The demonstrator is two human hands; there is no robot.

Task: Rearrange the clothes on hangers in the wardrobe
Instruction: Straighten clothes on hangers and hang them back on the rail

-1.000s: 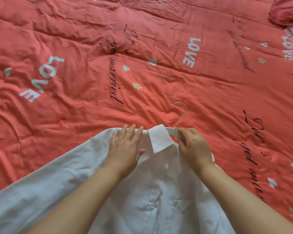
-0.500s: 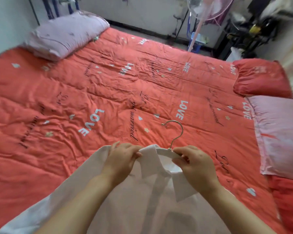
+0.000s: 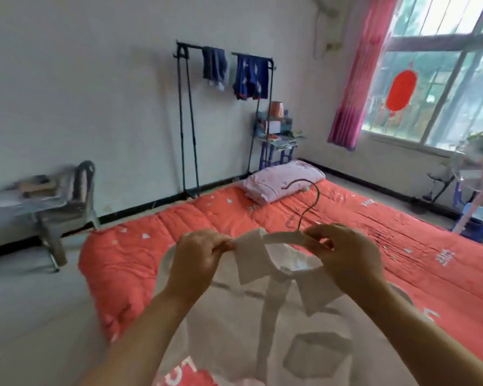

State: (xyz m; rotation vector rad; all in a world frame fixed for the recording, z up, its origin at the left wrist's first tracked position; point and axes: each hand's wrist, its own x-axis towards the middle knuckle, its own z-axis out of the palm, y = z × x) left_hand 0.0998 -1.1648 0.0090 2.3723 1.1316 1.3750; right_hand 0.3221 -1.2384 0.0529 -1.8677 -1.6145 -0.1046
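Bedroom, red bed (image 3: 140,246) near a rack (image 3: 188,121): shirt (image 3: 234,330) held up on hanger (image 3: 286,237).
Left grip (image 3: 198,260) pinches the shirt beside its collar; right grip (image 3: 346,257) clasps the hanger below its hook; the shirt hangs above the bed.

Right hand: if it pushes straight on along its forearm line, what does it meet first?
The right hand grips the hanger, with the shirt hanging from it. Past that, the way looks free over the bed. The pillow is the next thing on that line, though depth is unclear.
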